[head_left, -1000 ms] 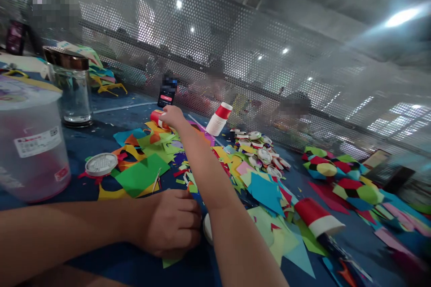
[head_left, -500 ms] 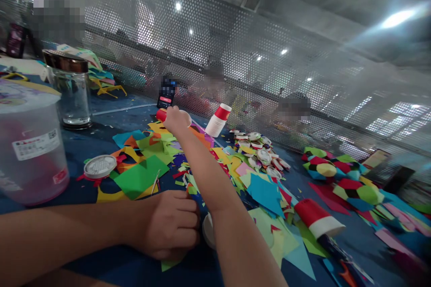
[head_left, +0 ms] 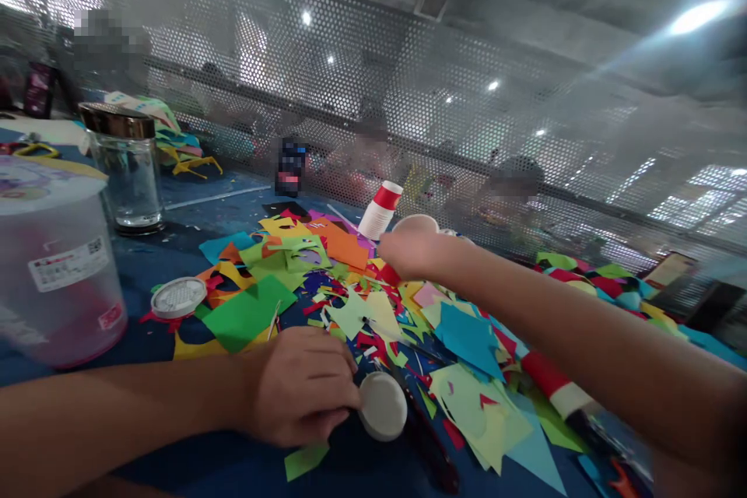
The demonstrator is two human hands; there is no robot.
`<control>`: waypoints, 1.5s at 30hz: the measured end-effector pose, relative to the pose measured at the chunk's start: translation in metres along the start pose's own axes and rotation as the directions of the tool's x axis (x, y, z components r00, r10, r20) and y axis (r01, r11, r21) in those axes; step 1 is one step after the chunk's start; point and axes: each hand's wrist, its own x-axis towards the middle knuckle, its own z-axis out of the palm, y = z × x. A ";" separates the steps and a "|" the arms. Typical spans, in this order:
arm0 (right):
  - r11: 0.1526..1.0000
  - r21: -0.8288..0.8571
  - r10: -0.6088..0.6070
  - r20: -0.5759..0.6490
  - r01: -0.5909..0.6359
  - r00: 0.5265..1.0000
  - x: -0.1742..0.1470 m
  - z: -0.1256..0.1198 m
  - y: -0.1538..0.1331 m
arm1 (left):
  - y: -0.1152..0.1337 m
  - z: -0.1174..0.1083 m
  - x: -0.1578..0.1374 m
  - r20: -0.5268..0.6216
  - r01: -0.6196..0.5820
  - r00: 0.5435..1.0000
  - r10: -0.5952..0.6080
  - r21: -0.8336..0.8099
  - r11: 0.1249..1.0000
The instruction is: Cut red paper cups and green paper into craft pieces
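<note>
Two hands over a blue bench w/ paper scraps all over. Left hand [head_left: 303, 385] sits near the bench's front edge, fingers curled in, tips pinching the rim of a white disc [head_left: 383, 405] – round, flat, smooth, looks like plastic or card; it lies just right of the knuckles. Right hand [head_left: 410, 249] is out past mid-bench, fingers wrapped round a pale cup [head_left: 415, 223]; only the cup's rounded top shows above the hand, rest hidden.

Scraps [head_left: 350, 303]: thin cut paper, flat, sharp-cornered – green square, orange, yellow, teal triangles, red bits, piled loose between the two hands.

A red-and-white paper cup [head_left: 379, 210] stands upside down toward the back edge, just left of the right hand. Another red-white cup [head_left: 552, 385] lies on its side under the right forearm, toward the front-right.

Left edge: a big translucent tub [head_left: 55, 280] w/ lid and label, pinkish stuff inside, can't tell what. Behind it a clear glass jar [head_left: 125, 171] w/ metal lid, contents not discernible. A ribbed white lid [head_left: 177, 297] lies flat btwn tub and scraps.

Perforated metal screen [head_left: 408, 93] runs along the back edge.
</note>
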 end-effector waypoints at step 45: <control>0.822 0.284 -0.352 -0.427 0.493 0.833 -0.024 0.076 -0.024 | -0.031 -0.002 -0.004 0.005 0.676 0.702 -0.712 -0.319 0.664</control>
